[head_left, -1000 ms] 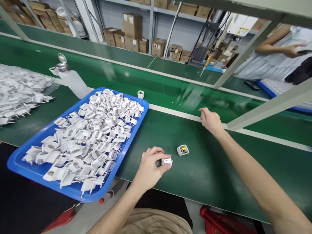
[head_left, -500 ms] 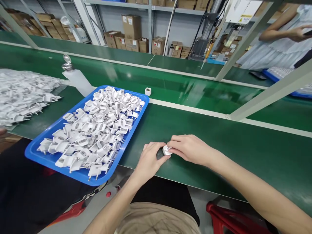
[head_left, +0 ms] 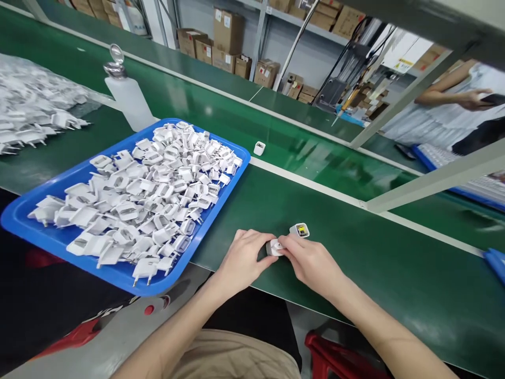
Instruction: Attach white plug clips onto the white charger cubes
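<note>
My left hand (head_left: 241, 259) and my right hand (head_left: 312, 261) meet over the green table near its front edge, both gripping one small white plug part (head_left: 275, 247) between their fingertips. Just beyond my right fingers lies a white charger housing (head_left: 300, 230), open side up with yellow and dark parts showing inside. To the left sits a blue tray (head_left: 47, 239) heaped with several white plug pieces (head_left: 158, 184).
A white bottle (head_left: 128, 97) with a metal cap stands behind the tray. A small white housing (head_left: 259, 148) rests by the conveyor's white stripe. A loose heap of plugs (head_left: 27, 113) lies far left. Another person's arm (head_left: 453, 95) shows at the back right, past a metal frame.
My right hand came back from the table's white stripe and joined my left hand on the plug part. The charger housing is uncovered again beside my fingers.
</note>
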### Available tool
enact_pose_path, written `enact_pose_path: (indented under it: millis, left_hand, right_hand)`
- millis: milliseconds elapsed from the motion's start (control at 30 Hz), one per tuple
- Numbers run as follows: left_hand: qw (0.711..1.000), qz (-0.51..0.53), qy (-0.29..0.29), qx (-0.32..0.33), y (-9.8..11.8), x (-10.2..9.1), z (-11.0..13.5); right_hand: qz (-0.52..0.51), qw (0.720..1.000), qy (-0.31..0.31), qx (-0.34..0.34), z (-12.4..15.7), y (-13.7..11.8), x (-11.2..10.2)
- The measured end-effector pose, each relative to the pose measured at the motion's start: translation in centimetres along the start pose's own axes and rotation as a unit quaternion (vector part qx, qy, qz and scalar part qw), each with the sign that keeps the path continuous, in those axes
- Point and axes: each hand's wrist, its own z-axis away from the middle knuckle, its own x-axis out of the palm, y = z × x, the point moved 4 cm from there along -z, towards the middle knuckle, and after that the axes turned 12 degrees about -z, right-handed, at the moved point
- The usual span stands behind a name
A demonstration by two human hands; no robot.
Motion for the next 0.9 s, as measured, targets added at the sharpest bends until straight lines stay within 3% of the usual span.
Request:
enact_pose_path:
  millis: [133,233,300,400,500,567,633,767,900]
  left_hand:
    - [1.0,-0.007,-0.005,0.025,-0.3,0.0,0.5]
    - [0.999,-0.008,0.005,0.034,-0.4,0.1,0.6]
    - [0.999,-0.009,0.011,0.045,-0.3,0.1,0.6]
    - [0.999,-0.01,0.011,0.045,-0.3,0.2,0.6]
    - [0.999,-0.005,0.004,0.039,-0.4,0.2,0.6]
    - [0.999,-0.002,0.002,0.035,-0.4,0.2,0.5]
    - [0.999,-0.003,0.008,0.034,-0.4,0.3,0.5]
    - [0.999,-0.002,0.028,0.039,-0.1,0.0,0.4]
    - [0.999,0.004,0.041,0.029,0.2,-0.5,0.5]
  right_hand:
    - [0.026,0.998,-0.021,0.045,3.8,0.4,-2.1]
    - [0.04,0.99,0.032,0.131,8.8,3.9,-4.9]
    - [0.06,0.973,0.077,0.209,12.3,7.1,-7.2]
    - [0.061,0.935,0.096,0.335,16.2,11.0,-10.3]
    - [0.053,0.903,0.134,0.404,16.6,11.6,-12.8]
    - [0.024,0.9,0.165,0.404,14.2,10.7,-13.4]
    - [-0.028,0.915,0.158,0.37,9.5,10.0,-12.5]
    - [-0.055,0.96,0.092,0.259,-4.1,10.7,-8.7]
    - [-0.016,0.957,0.052,0.286,-16.4,14.4,-6.4]
